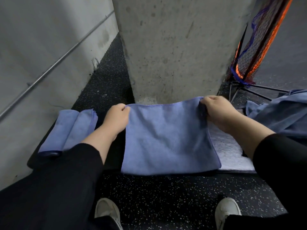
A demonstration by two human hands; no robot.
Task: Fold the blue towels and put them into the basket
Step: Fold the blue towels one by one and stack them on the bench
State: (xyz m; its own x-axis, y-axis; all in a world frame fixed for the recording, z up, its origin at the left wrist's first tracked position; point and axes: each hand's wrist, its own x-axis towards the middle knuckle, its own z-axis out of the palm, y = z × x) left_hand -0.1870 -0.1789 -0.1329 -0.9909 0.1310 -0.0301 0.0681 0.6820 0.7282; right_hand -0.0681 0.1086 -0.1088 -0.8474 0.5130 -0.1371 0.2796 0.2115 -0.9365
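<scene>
A blue towel [167,140] lies spread flat in front of me on a low dark surface. My left hand [116,117] pinches its far left corner. My right hand [216,110] pinches its far right corner. Both hands hold the far edge just above the surface. To the left lies a stack of folded blue towels [69,130]. At the right edge sits a heap of unfolded blue towels [282,117]. An orange and black mesh basket [259,47] stands at the upper right, behind the heap.
A concrete pillar [174,47] rises directly behind the towel. A grey wall with a metal rail [49,67] runs along the left. A pale mat [230,151] lies under the towel's right side. My white shoes [108,211] stand on the speckled black floor.
</scene>
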